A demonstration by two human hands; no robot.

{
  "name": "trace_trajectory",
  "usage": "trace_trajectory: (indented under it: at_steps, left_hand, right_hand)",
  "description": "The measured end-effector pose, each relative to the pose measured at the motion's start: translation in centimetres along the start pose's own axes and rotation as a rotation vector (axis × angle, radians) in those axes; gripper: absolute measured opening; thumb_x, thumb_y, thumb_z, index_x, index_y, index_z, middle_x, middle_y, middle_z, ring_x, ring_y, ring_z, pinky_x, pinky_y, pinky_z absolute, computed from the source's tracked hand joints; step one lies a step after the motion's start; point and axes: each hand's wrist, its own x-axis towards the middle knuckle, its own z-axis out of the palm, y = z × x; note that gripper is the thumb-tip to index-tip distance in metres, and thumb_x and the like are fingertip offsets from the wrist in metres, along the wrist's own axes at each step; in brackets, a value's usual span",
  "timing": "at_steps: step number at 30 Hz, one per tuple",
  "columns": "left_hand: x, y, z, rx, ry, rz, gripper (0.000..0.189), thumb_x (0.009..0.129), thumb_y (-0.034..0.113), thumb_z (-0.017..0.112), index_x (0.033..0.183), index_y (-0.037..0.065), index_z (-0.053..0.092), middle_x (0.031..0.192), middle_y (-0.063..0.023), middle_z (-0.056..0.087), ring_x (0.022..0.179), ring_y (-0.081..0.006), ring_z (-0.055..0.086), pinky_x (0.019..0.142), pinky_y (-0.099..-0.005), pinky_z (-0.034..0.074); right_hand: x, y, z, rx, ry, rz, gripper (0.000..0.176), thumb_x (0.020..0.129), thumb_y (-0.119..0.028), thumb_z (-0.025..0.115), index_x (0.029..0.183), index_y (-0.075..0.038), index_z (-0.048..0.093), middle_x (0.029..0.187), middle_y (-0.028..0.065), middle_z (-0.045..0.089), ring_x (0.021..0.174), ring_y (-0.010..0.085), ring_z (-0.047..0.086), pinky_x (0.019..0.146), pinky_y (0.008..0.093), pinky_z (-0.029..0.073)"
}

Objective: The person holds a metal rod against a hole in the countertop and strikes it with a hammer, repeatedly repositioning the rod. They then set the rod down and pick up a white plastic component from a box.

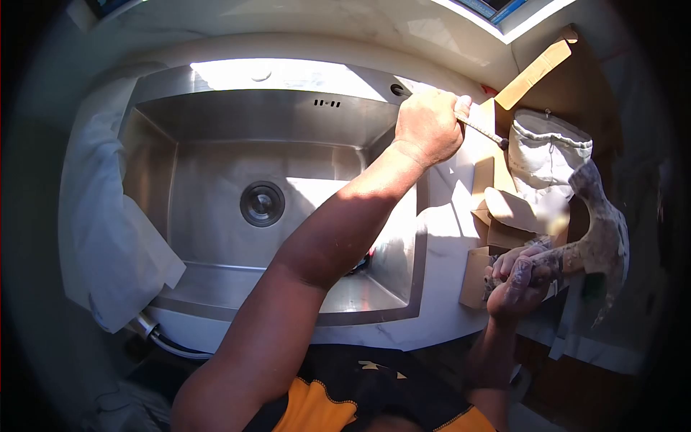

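My left hand is closed in a fist at the sink's back right corner, beside a round hole in the rim. A thin, pale rod with a dark end juts from it to the right; its kind does not show. Lower right, my right hand grips a claw hammer smeared with whitish dust, its head out to the right. My left forearm crosses the stainless steel sink, which has a round drain in its floor. Part of a small red and dark item shows behind the forearm.
Right of the sink, a white drawstring bag stands among opened cardboard boxes and flaps. White sheeting drapes over the counter's left end. A hose hangs below the front left edge. Strong sunlight falls on the back rim.
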Motion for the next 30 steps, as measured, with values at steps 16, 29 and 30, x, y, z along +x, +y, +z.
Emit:
trace_trajectory:
  at_steps: [16,29,30]
  left_hand:
    - [5.8,-1.2,-3.3,-0.168,-0.141,-0.329,0.038,0.093,0.031,0.045,0.075,0.001,0.06,0.072,-0.0192,0.062,0.076,-0.0351,0.062,0.073,-0.0431,0.048]
    - [7.3,-3.4,-10.2,-0.631,-0.233,-0.237,0.038,0.095,0.038,0.046,0.07,0.009,0.047,0.061,0.0007,0.043,0.053,-0.0064,0.031,0.05,-0.0228,0.025]
    - [6.9,-3.7,-9.9,-0.666,-0.246,-0.246,0.038,0.095,0.037,0.046,0.07,0.009,0.046,0.061,0.0004,0.044,0.053,-0.0065,0.031,0.05,-0.0227,0.025]
  right_hand:
    - [1.1,-3.7,-1.4,-0.11,0.028,0.065,0.028,0.088,-0.026,0.062,0.091,-0.004,0.045,0.064,0.0049,0.047,0.05,0.0123,0.045,0.045,0.0252,0.041]
    - [-0.5,-2.3,-5.3,-0.058,0.169,0.24,0.032,0.088,-0.026,0.064,0.096,-0.003,0.044,0.065,0.0058,0.046,0.053,0.0152,0.045,0.046,0.0291,0.041]
    - [-0.6,-1.9,-5.5,-0.028,0.181,0.275,0.031,0.089,-0.027,0.063,0.097,-0.003,0.043,0.065,0.0053,0.045,0.053,0.0147,0.045,0.047,0.0286,0.041]
